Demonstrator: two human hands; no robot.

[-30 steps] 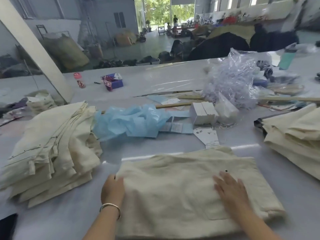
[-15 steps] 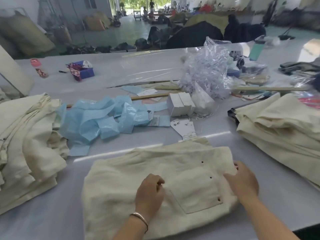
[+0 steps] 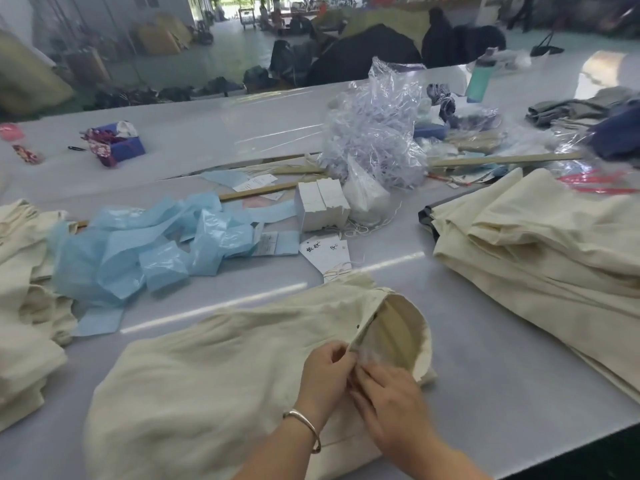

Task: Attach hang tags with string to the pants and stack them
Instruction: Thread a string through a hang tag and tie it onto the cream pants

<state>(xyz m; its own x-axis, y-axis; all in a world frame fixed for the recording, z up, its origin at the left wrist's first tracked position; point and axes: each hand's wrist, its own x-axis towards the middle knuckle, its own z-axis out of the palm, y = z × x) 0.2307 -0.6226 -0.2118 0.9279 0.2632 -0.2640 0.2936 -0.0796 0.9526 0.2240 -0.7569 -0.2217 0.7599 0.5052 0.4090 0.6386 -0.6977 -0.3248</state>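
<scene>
2 hands meet on 1 pair of cream pants [image 3: 221, 375] lying on the grey table [image 3: 485, 358] in the head view: the left hand [image 3: 325, 375], bracelet at the wrist, pinches the edge of the turned-open waistband, and the right hand [image 3: 391, 396] touches it, fingers curled into the same fold. 1 bundle of hang tags [image 3: 327, 256] lies just beyond the pants, with 1 cream stack [image 3: 540, 244] to the right, another stack [image 3: 24, 289] to the left, and crumpled blue plastic [image 3: 145, 251] between.

cream pants [image 3: 214, 368], pale blue plastic [image 3: 138, 247]
</scene>
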